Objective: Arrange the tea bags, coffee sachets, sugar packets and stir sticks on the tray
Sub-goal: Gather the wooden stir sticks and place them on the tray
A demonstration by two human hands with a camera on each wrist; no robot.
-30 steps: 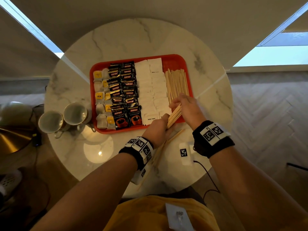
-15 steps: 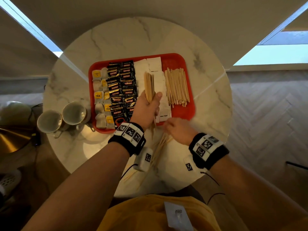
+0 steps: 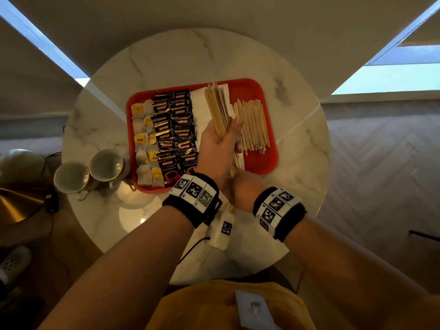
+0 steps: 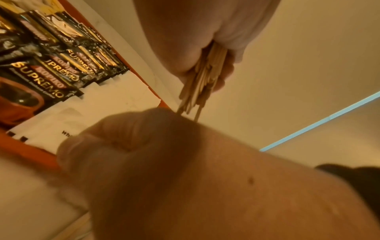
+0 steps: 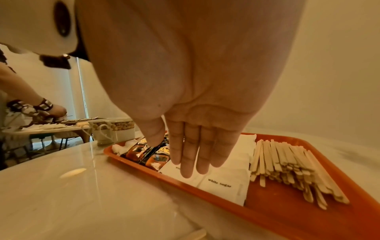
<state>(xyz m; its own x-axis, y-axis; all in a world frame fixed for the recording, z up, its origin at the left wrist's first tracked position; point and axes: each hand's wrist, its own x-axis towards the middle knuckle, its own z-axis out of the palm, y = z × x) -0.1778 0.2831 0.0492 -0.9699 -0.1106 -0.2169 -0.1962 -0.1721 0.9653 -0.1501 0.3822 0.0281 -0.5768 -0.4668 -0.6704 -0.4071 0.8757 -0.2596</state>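
Observation:
A red tray (image 3: 262,160) on the round marble table holds tea bags (image 3: 140,139) at the left, black coffee sachets (image 3: 171,129), white sugar packets (image 3: 198,108) and a pile of wooden stir sticks (image 3: 253,125) at the right. My left hand (image 3: 221,139) grips a bundle of stir sticks (image 3: 217,108) upright over the sugar packets; the grip also shows in the left wrist view (image 4: 209,65). My right hand (image 3: 245,189) is just below it at the tray's near edge, with its fingers (image 5: 195,154) straight and holding nothing. The bundle's lower ends (image 4: 191,104) reach down to the back of that hand.
Two cups (image 3: 71,177) (image 3: 106,165) stand on the table (image 3: 190,55) left of the tray. A small white tagged box (image 3: 221,229) on a cable hangs below my left wrist. A loose stick (image 5: 193,234) lies on the table in front of the tray. Another person (image 5: 30,110) works at a far table.
My left hand lifted the bundle from the tray's near edge to over the sugar packets. My right hand left the tray's stick pile, dropped to the table and now sits under the left hand.

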